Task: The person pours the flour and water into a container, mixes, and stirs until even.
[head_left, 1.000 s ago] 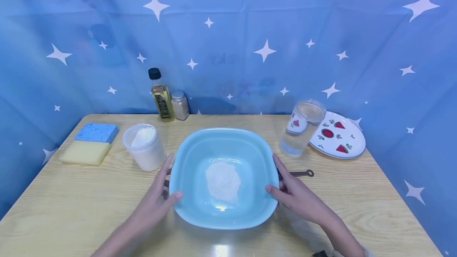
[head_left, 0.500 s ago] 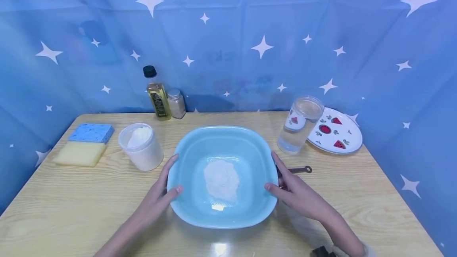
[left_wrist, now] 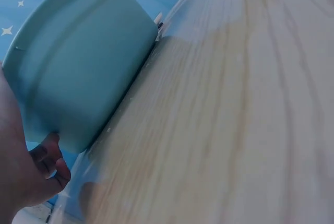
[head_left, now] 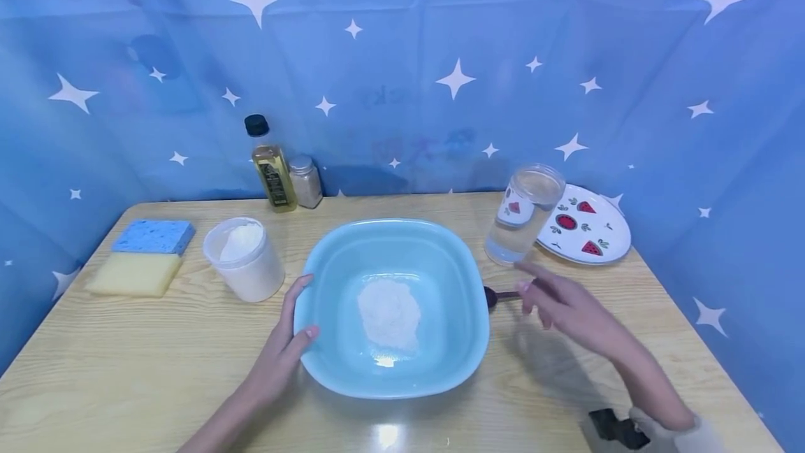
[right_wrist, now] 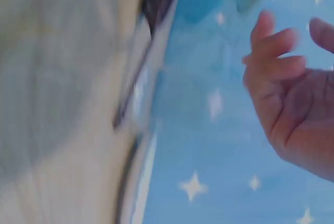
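A light blue basin (head_left: 449, 341) stands on the table in the head view, with a mound of white powder (head_left: 388, 314) on its floor. My left hand (head_left: 279, 351) grips the basin's left side, thumb over the rim and fingers outside. In the left wrist view, curled fingers (left_wrist: 52, 156) touch the basin's outer wall. My right hand (head_left: 569, 310) is off the basin, in the air above the handle of a dark spoon (head_left: 492, 297), holding nothing. Its fingers are loosely bent in the right wrist view. The spoon (right_wrist: 159, 4) lies right of the basin, its handle partly hidden in the head view.
A glass of water (head_left: 508, 247) and a white plate (head_left: 610, 240) with watermelon pictures stand at the back right. To the left are a tub of white powder (head_left: 256, 275), a blue sponge (head_left: 154, 237) and a yellow sponge (head_left: 135, 273). An oil bottle (head_left: 273, 177) and a small jar (head_left: 306, 184) stand behind.
My right hand has let go of the basin's right side and moved right, over the spoon handle. The left hand keeps its grip. The head view has shifted slightly.
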`<state>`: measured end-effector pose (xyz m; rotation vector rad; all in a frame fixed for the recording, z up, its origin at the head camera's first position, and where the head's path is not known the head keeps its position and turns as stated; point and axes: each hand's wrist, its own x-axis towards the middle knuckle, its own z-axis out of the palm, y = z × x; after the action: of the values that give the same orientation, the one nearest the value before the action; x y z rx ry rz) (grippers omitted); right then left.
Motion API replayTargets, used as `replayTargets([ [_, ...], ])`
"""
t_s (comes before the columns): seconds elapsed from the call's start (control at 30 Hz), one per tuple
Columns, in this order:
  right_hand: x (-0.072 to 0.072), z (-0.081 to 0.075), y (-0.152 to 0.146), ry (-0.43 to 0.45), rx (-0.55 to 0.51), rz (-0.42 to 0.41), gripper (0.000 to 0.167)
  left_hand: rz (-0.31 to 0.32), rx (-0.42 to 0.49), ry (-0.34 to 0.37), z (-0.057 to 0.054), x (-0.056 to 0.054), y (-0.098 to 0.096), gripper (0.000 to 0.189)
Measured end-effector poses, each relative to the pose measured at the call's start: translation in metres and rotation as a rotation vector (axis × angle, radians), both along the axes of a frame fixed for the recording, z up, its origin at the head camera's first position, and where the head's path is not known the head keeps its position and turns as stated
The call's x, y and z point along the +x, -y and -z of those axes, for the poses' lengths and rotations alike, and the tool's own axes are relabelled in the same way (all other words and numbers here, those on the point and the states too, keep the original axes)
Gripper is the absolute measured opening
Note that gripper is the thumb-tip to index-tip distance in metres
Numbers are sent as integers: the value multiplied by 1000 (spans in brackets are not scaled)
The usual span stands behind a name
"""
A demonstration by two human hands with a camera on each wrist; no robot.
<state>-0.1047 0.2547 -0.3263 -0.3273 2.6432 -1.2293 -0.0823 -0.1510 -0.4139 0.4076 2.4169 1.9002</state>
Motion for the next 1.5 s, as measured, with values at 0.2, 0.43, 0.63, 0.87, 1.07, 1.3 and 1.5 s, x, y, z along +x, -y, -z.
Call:
replayTargets([
  [0.2,-31,-3,-26,-178,-65,199,86,-18,9,-32,1,-1,1,61],
  [0.43,-73,17,-18,-242,-166,375,109,-29,20,-13,2,0,-1,59],
  [0.63,-91,24,-8,-124,-325,384,96,-11,69,0,3,1,-3,60],
  [0.87,-99,32,-3,-180,-304,409,86,-3,84,-4,3,0,-2,61],
  [1.07,-101,36,-3,-257,-279,411,76,10,101,5,4,-1,-2,61],
  [1.3,-98,32,2,-307,-273,393,75,1,102,24,5,-1,-1,61],
  [1.5,-89,15,12,-375,-273,376,69,2,98,18,5,-2,-2,62],
])
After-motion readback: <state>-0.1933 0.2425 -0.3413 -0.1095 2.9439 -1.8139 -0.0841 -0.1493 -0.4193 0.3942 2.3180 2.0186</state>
